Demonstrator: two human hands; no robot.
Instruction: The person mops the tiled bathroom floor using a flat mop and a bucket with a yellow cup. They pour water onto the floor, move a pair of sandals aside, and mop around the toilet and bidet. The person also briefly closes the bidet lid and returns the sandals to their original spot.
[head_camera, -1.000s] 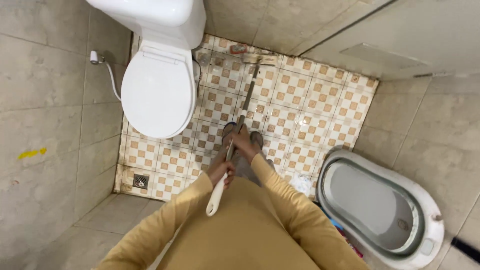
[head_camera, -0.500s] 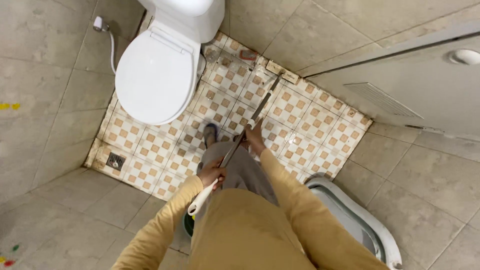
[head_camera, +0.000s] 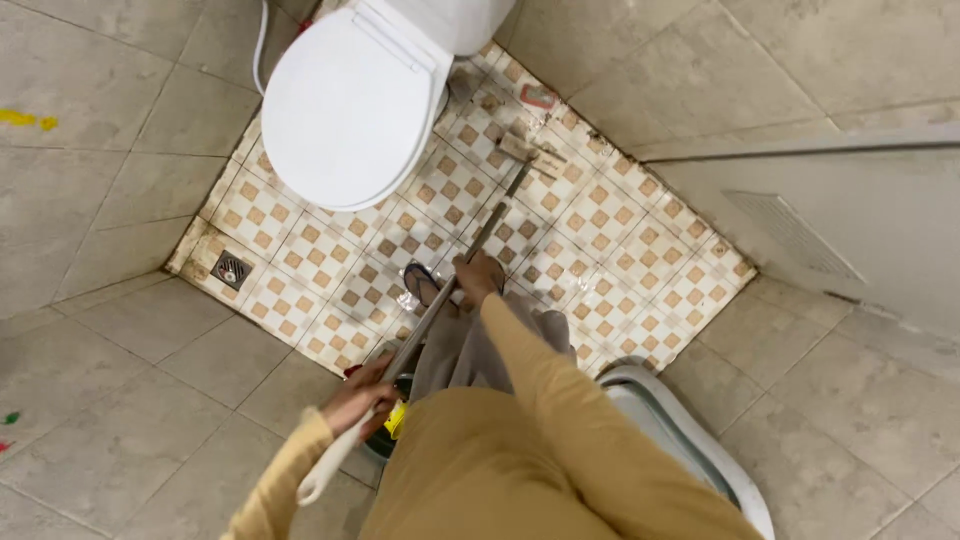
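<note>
I hold a long-handled floor scrubber (head_camera: 440, 305) with both hands. My left hand (head_camera: 358, 393) grips the white end of the handle near my waist. My right hand (head_camera: 477, 277) is closed around the metal shaft farther down. The brush head (head_camera: 527, 152) rests on the wet brown-and-white checkered floor tiles (head_camera: 610, 240) by the far wall, right of the white toilet (head_camera: 350, 105) with its lid down. My sandalled foot (head_camera: 420, 283) stands on the tiles under the shaft.
A floor drain (head_camera: 231, 270) sits in the left corner of the tiled floor. A white and grey tub (head_camera: 690, 440) leans at my right. A grey door (head_camera: 840, 220) with a vent stands at the right. A hose (head_camera: 262, 35) hangs beside the toilet.
The view has swung, so the toilet sits higher and more central. I have pulled the handle back toward my left; the brush head has moved left along the far wall toward the toilet.
</note>
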